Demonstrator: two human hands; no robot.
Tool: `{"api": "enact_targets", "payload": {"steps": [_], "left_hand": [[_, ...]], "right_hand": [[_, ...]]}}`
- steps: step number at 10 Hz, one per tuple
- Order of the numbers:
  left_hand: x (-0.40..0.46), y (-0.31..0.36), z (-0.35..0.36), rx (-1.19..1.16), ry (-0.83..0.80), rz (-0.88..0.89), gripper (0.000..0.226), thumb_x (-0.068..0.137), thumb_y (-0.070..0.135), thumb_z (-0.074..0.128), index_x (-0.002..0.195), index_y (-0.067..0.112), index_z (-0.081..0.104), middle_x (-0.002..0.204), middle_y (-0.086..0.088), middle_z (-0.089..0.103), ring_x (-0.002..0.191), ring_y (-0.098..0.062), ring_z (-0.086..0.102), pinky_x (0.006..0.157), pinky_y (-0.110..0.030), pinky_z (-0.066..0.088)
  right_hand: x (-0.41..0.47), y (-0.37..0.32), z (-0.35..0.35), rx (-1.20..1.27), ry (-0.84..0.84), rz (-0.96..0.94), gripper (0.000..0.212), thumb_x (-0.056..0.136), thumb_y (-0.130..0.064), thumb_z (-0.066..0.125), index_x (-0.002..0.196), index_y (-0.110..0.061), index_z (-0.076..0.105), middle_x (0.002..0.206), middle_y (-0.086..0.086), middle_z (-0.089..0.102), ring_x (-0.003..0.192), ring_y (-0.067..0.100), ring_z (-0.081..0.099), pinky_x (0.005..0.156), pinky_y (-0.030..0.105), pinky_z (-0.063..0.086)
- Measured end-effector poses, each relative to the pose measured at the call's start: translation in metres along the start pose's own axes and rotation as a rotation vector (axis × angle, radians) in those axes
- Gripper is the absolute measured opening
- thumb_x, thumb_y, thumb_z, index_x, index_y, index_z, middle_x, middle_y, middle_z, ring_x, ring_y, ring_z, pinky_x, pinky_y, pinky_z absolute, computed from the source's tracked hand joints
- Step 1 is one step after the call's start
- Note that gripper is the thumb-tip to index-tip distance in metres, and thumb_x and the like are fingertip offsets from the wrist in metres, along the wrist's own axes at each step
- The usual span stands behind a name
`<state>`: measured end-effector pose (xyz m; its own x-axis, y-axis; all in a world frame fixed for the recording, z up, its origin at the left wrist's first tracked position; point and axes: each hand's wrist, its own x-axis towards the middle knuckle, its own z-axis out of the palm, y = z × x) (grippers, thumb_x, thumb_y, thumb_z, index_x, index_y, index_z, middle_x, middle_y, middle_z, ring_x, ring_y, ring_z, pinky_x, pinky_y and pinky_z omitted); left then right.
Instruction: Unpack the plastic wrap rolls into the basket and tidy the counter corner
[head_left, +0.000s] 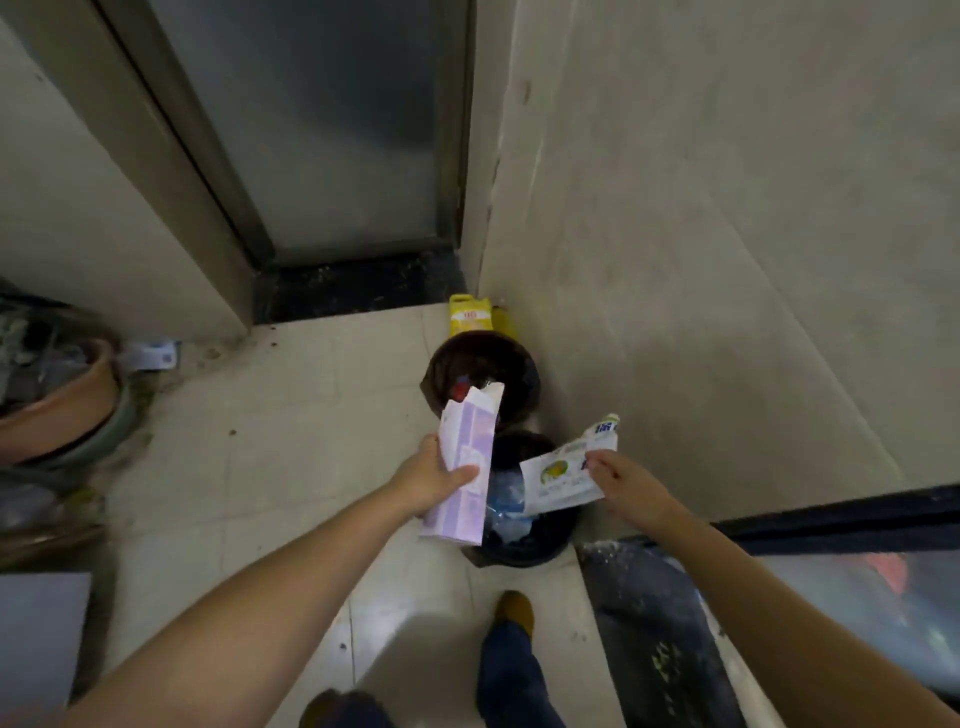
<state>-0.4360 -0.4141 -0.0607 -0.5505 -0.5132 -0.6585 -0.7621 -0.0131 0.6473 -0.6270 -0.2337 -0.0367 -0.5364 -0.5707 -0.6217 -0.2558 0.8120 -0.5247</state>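
My left hand (434, 480) grips a long purple and white carton (465, 462), torn open at its far end, held tilted above the floor. My right hand (621, 480) pinches a flattened white carton (563, 473) with a green-yellow logo and blue print. Both cartons hang over a black trash bin (540, 545) that holds blue and clear plastic scraps. A second dark bin (480, 376) stands just beyond it, with something red inside. No wrap rolls or basket are in view.
A yellow jug (470, 314) stands in the wall corner behind the bins. Clay pots (62, 400) are stacked at the left. A dark counter edge (841, 519) runs at the right. A closed door (322, 130) is ahead. My feet (514, 610) stand on pale floor tiles.
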Motion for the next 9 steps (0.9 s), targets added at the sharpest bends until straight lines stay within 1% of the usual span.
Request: {"api": "enact_targets", "payload": {"steps": [1,2,3,4,5,6,7,8,9], "left_hand": [[0.048,-0.031,0.046,0.044,0.024,-0.077,0.072,0.086,0.046,0.057,0.142,0.017,0.021,0.136,-0.013,0.051,0.114,-0.034,0.056,0.089,-0.040,0.049],[0.113,-0.074,0.101,0.109,0.024,-0.150,0.069,0.088,0.052,0.048,0.143,0.023,0.019,0.135,-0.014,0.049,0.115,-0.035,0.055,0.095,-0.047,0.049],[0.188,-0.113,0.160,0.182,0.016,-0.179,0.059,0.088,0.052,0.044,0.137,0.027,0.023,0.131,-0.015,0.046,0.110,-0.036,0.055,0.086,-0.042,0.048],[0.255,-0.150,0.217,0.217,0.024,-0.203,0.055,0.088,0.048,0.041,0.136,0.026,0.023,0.136,-0.015,0.040,0.109,-0.037,0.053,0.073,-0.039,0.040],[0.301,-0.186,0.258,0.250,-0.011,-0.389,0.061,0.091,0.045,0.037,0.144,0.019,0.017,0.142,-0.020,0.031,0.119,-0.042,0.045,0.083,-0.043,0.040],[0.326,-0.203,0.273,0.210,-0.057,-0.525,0.066,0.094,0.043,0.033,0.148,0.015,0.007,0.149,-0.022,0.024,0.128,-0.042,0.037,0.099,-0.046,0.038],[0.330,-0.199,0.265,0.212,-0.100,-0.526,0.067,0.094,0.042,0.036,0.148,0.010,0.010,0.148,-0.023,0.025,0.127,-0.041,0.039,0.102,-0.046,0.041],[0.314,-0.176,0.228,0.264,-0.107,-0.443,0.061,0.095,0.041,0.035,0.144,0.007,0.021,0.144,-0.023,0.032,0.124,-0.040,0.042,0.102,-0.047,0.041],[0.279,-0.131,0.172,0.232,-0.122,-0.303,0.053,0.095,0.038,0.038,0.136,0.005,0.036,0.136,-0.022,0.046,0.118,-0.038,0.050,0.097,-0.043,0.045]], "right_hand": [[0.051,0.034,0.027,-0.044,-0.026,0.011,0.041,0.100,-0.024,0.035,0.139,-0.011,0.039,0.145,0.014,0.043,0.127,0.030,0.046,0.097,0.029,0.037],[0.108,0.078,0.081,0.022,-0.026,0.067,0.042,0.099,-0.025,0.038,0.140,-0.015,0.036,0.141,0.015,0.045,0.122,0.031,0.050,0.099,0.037,0.042],[0.168,0.127,0.146,0.144,0.019,0.143,0.045,0.099,-0.024,0.040,0.143,-0.018,0.033,0.146,0.012,0.038,0.127,0.026,0.045,0.102,0.035,0.040],[0.223,0.173,0.203,0.152,0.046,0.161,0.046,0.099,-0.022,0.039,0.143,-0.018,0.030,0.143,0.013,0.036,0.117,0.020,0.046,0.093,0.029,0.040],[0.263,0.209,0.248,0.058,0.019,0.247,0.048,0.097,-0.017,0.040,0.144,-0.015,0.028,0.140,0.019,0.038,0.119,0.034,0.047,0.095,0.039,0.041],[0.285,0.231,0.272,-0.068,-0.089,0.331,0.051,0.096,-0.017,0.040,0.144,-0.012,0.025,0.138,0.023,0.042,0.120,0.038,0.046,0.096,0.039,0.040],[0.289,0.235,0.267,-0.130,-0.240,0.404,0.056,0.098,-0.024,0.038,0.149,-0.018,0.015,0.143,0.026,0.038,0.122,0.042,0.046,0.099,0.041,0.041],[0.284,0.207,0.230,-0.176,-0.276,0.413,0.053,0.098,-0.030,0.038,0.147,-0.018,0.020,0.143,0.024,0.038,0.122,0.041,0.046,0.099,0.039,0.041],[0.271,0.154,0.170,-0.199,-0.237,0.317,0.052,0.098,-0.027,0.039,0.145,-0.010,0.025,0.144,0.023,0.037,0.123,0.041,0.045,0.101,0.045,0.044]]}}
